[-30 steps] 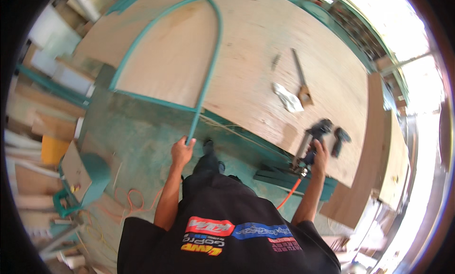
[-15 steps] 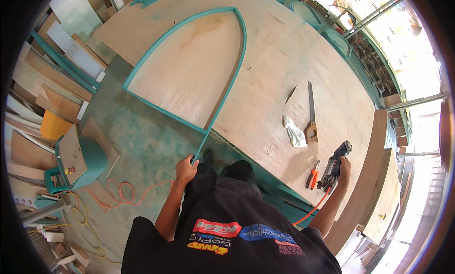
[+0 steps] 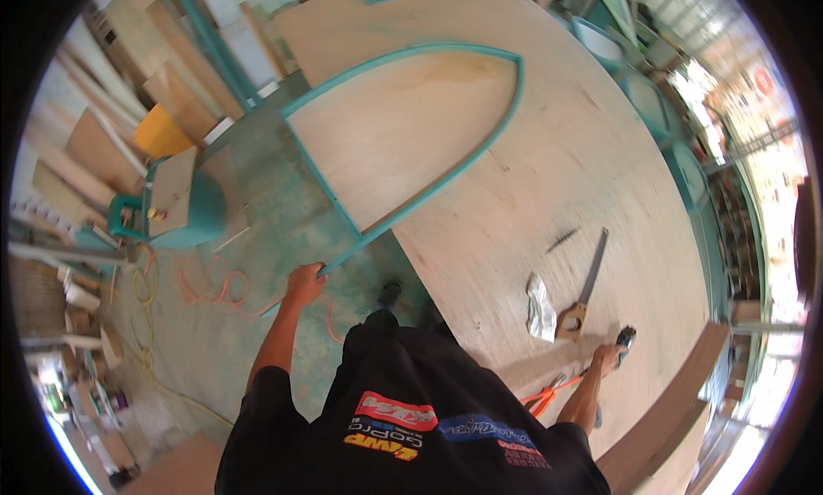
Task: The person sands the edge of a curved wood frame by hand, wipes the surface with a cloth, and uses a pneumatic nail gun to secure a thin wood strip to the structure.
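On the big wooden table lies a pointed, arch-shaped panel (image 3: 411,131) edged with a teal frame (image 3: 324,176). A teal strip (image 3: 345,252) runs along its curved side and sticks out past the near corner, over the floor. My left hand (image 3: 306,283) is closed around this overhanging end. At the right, my right hand (image 3: 607,359) grips a dark nail gun (image 3: 627,336), seen mostly end-on and partly covered by the hand. An orange hose (image 3: 570,382) leads from beside that hand toward my body. Orange-handled pliers (image 3: 543,399) lie close by, partly blurred.
A handsaw (image 3: 591,272), a crumpled white wrapper (image 3: 540,308) and a thin dark blade-like piece (image 3: 561,240) lie on the table (image 3: 480,264). Long boards (image 3: 664,409) line its right edge. A teal bin (image 3: 193,208) and loose hoses (image 3: 227,285) are on the floor at left.
The view has turned, so the table and frame appear shifted right. My left hand still holds the strip, now farther left. My right hand keeps the nail gun, lower in view.
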